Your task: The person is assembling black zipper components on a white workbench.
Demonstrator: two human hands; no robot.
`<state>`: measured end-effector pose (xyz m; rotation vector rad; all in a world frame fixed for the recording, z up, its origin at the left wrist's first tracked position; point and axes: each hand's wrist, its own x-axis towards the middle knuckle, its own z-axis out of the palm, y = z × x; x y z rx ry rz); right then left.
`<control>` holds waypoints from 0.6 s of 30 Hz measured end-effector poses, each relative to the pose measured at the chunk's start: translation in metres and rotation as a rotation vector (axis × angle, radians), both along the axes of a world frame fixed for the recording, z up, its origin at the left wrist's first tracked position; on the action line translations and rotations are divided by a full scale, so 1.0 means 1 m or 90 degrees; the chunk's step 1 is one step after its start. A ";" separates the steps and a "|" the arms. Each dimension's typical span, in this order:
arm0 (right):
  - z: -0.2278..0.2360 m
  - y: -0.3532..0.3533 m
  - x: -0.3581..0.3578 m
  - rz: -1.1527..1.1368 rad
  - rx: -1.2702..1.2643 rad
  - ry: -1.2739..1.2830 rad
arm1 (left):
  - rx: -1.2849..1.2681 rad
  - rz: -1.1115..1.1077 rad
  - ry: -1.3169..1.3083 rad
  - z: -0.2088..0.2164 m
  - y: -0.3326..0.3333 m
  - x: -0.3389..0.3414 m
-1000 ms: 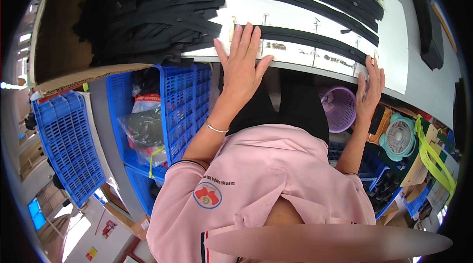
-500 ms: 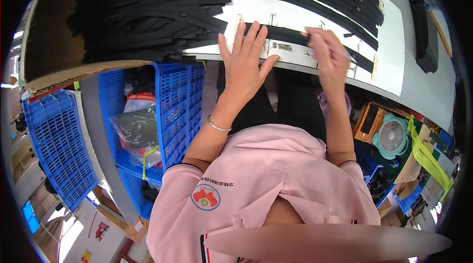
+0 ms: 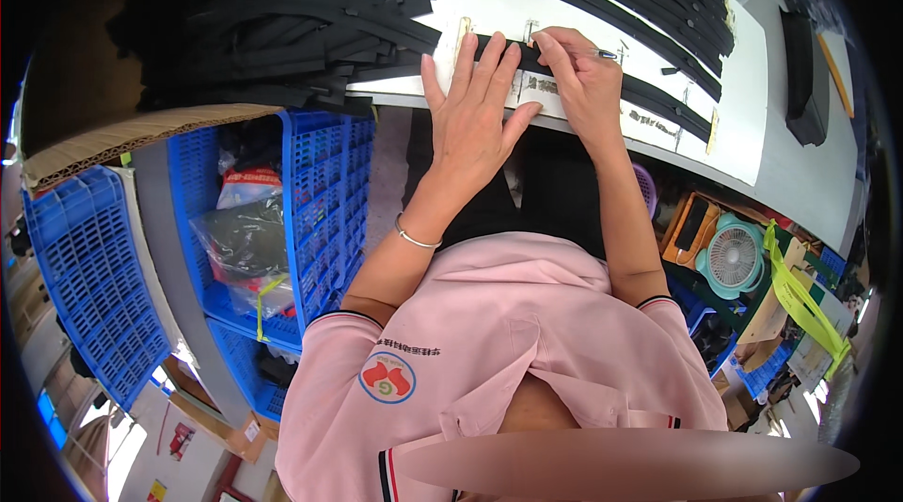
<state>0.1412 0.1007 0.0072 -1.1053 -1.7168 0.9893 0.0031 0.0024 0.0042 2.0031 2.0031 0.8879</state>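
A black fabric strip (image 3: 658, 102) lies along the near edge of the white board (image 3: 649, 138), across marks drawn on it. My left hand (image 3: 477, 116) rests flat on the strip's left part, fingers stretched out and pointing away from me. Close to its right, my right hand (image 3: 585, 93) is closed round a slim pen (image 3: 602, 53), whose tip is hidden by the fingers. The hand touches or hovers just over the strip; which one, I cannot tell. Beyond it, several more black strips (image 3: 602, 5) lie side by side.
A heap of loose black strips (image 3: 310, 31) covers the left of the table, beside a cardboard edge (image 3: 141, 135). Blue crates (image 3: 324, 210) stand below on the left. At right are a long black object (image 3: 802, 79) and, lower down, a small teal fan (image 3: 732, 255).
My right hand has moved left along the strip with the pen, closer to my left hand. The left hand stays pressed on the strip. The whole view has shifted slightly.
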 end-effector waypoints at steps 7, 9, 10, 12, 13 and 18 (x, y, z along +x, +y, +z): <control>0.000 -0.001 -0.002 -0.014 0.035 -0.046 | -0.003 -0.003 0.000 0.000 0.001 0.000; 0.001 -0.001 0.001 -0.028 0.039 -0.038 | -0.006 -0.006 0.000 0.001 0.001 0.000; 0.004 -0.002 0.004 0.004 0.006 -0.028 | 0.004 -0.005 0.012 0.001 0.001 0.000; 0.006 -0.002 0.008 0.034 -0.027 -0.017 | 0.013 -0.006 0.023 0.001 0.001 0.000; 0.005 -0.002 0.009 0.063 -0.044 -0.029 | 0.013 -0.005 0.023 0.002 0.001 -0.001; 0.007 -0.003 0.009 0.091 -0.043 -0.055 | 0.010 -0.007 0.028 0.003 0.002 0.001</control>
